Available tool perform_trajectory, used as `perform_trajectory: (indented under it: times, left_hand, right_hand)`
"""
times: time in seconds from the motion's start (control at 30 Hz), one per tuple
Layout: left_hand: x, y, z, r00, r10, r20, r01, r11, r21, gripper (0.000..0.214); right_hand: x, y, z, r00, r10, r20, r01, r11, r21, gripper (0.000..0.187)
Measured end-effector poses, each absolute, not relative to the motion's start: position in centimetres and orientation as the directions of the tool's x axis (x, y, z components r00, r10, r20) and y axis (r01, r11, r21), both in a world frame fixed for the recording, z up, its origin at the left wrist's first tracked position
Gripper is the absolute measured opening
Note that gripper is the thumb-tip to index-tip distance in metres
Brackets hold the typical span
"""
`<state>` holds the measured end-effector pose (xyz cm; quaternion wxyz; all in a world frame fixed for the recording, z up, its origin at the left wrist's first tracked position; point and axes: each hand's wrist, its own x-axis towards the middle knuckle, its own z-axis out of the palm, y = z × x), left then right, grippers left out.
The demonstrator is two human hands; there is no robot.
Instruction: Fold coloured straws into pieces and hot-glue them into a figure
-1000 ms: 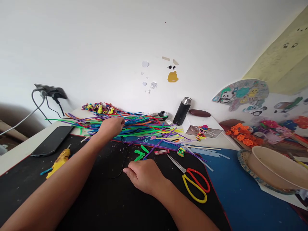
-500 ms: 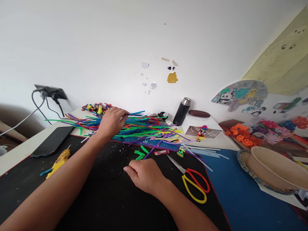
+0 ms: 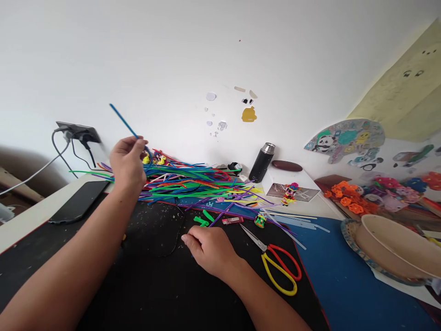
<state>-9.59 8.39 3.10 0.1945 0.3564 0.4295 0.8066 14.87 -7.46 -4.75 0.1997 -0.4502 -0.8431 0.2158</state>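
My left hand (image 3: pixel 128 163) is raised at the left end of the pile, closed in a pinch on a blue pipe cleaner (image 3: pixel 123 120). One end of it slants up to the left; the other hangs below the fingers toward the pile of colourful pipe cleaners (image 3: pixel 193 179). My right hand (image 3: pixel 210 248) rests on the black mat (image 3: pixel 161 285) with its fingers curled in. What it holds, if anything, is hidden. Just beyond it lie short green pieces (image 3: pixel 201 221) and a purple pipe cleaner (image 3: pixel 220 215). Scissors (image 3: pixel 272 257) with red and yellow handles lie to its right.
A black phone (image 3: pixel 78 202) lies at the left, below a wall socket (image 3: pixel 78 132) with cables. Behind the mat stand a black flask (image 3: pixel 262 163) and a white box (image 3: pixel 275 177). A small green figure (image 3: pixel 260 219) and a beige bowl (image 3: pixel 396 243) are on the right.
My left hand has lifted from the pile and moved left, drawing up a blue pipe cleaner. My left forearm now mostly hides the yellow object on the mat. My right hand has hardly moved.
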Motion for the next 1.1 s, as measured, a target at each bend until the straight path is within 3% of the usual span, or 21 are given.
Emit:
perform_trajectory:
  times: [0.1, 0.17, 0.23, 0.3, 0.33, 0.63, 0.77, 0.83, 0.97, 1.1]
  left_hand:
    - [-10.9, 8.5, 3.8, -0.769, 0.448, 0.457, 0.104, -0.617, 0.78, 0.008]
    - [-11.2, 8.3, 4.0, -0.777, 0.437, 0.452, 0.093, -0.632, 0.769, 0.008]
    - [-11.1, 8.2, 3.9, -0.707, 0.594, 0.384, -0.037, -0.573, 0.819, 0.007]
    - [-10.7, 8.2, 3.4, -0.521, 0.806, 0.281, -0.167, -0.419, 0.893, 0.01]
    - [-10.5, 8.2, 3.0, -0.475, 0.841, 0.259, -0.175, -0.379, 0.909, 0.013]
    - [-8.7, 9.2, -0.8, -0.199, 0.939, 0.281, -0.037, -0.293, 0.955, 0.036]
    - [-7.1, 9.2, -2.6, 0.017, 0.959, 0.283, 0.258, -0.278, 0.925, 0.037]
    - [-7.0, 9.1, -2.8, 0.153, 0.961, 0.233, 0.495, -0.278, 0.823, 0.034]
    - [-7.8, 8.6, -2.1, 0.337, 0.933, 0.126, 0.808, -0.356, 0.47, 0.032]
    - [-9.1, 8.1, -1.9, 0.284, 0.955, 0.079, 0.956, -0.289, 0.052, 0.055]
  right_hand:
    - [14.9, -7.5, -5.0, -0.516, 0.845, 0.14, 0.674, 0.502, -0.543, 0.037]
    - [14.8, -7.5, -5.2, -0.521, 0.842, 0.142, 0.669, 0.506, -0.545, 0.038]
    - [14.8, -7.5, -5.2, -0.522, 0.84, 0.145, 0.666, 0.508, -0.545, 0.038]
    - [14.8, -7.5, -5.2, -0.519, 0.843, 0.141, 0.673, 0.505, -0.54, 0.037]
    - [14.8, -7.5, -5.1, -0.518, 0.845, 0.136, 0.679, 0.503, -0.535, 0.037]
    - [14.6, -7.6, -5.0, -0.557, 0.819, 0.136, 0.697, 0.55, -0.46, 0.034]
    - [14.5, -7.7, -5.0, -0.566, 0.814, 0.131, 0.708, 0.561, -0.429, 0.033]
    - [14.5, -7.6, -4.9, -0.57, 0.812, 0.126, 0.712, 0.564, -0.419, 0.033]
    - [14.5, -7.6, -4.8, -0.586, 0.802, 0.113, 0.714, 0.577, -0.396, 0.033]
    - [14.5, -7.8, -4.8, -0.606, 0.789, 0.098, 0.717, 0.595, -0.362, 0.033]
